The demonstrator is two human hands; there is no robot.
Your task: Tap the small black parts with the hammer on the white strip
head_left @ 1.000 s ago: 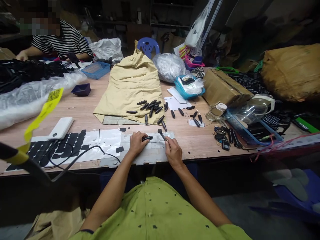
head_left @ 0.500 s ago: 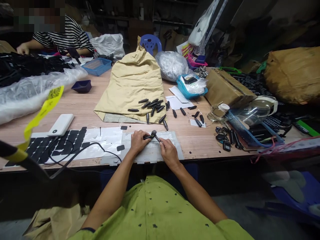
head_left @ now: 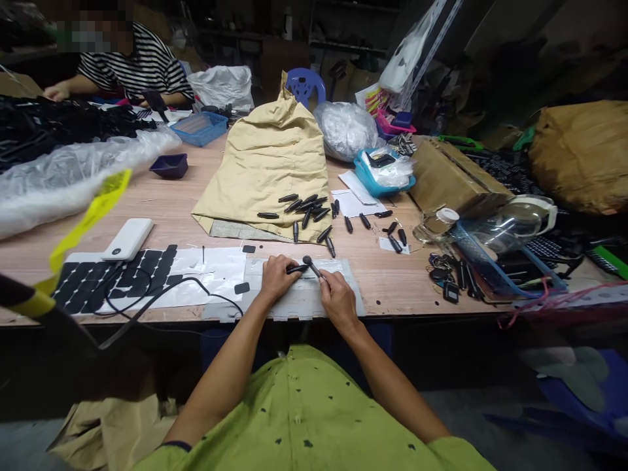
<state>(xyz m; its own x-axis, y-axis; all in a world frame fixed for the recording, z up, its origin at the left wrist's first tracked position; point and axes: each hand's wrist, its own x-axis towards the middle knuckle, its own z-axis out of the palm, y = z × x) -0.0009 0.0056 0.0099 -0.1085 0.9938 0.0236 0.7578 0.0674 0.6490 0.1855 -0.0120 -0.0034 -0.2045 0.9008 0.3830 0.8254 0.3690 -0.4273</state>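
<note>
My left hand (head_left: 277,280) is closed on a slim black cylindrical piece (head_left: 296,269), its end poking out to the right. In my right hand (head_left: 339,298) is a round-headed metal tool (head_left: 313,266) that looks like a ratchet wrench. The tool's dark head sits at the end of the black piece; whether they touch I cannot tell. Both hands are above a grey mat (head_left: 346,278) at the table's front edge. Beyond them, several similar black pieces (head_left: 307,217) lie on a beige cloth bag (head_left: 267,167).
On the left are a white power bank (head_left: 128,239), a sheet with black squares (head_left: 93,281) and a black cable (head_left: 167,288). To the right stand a blue basket (head_left: 530,281), a clear jug (head_left: 515,226) and a cardboard box (head_left: 456,176). A person in a striped top (head_left: 142,65) sits across.
The view has shifted slightly, so the table's things appear a little further right. My hands keep their grips; the tool's head has turned slightly at the piece's end.
</note>
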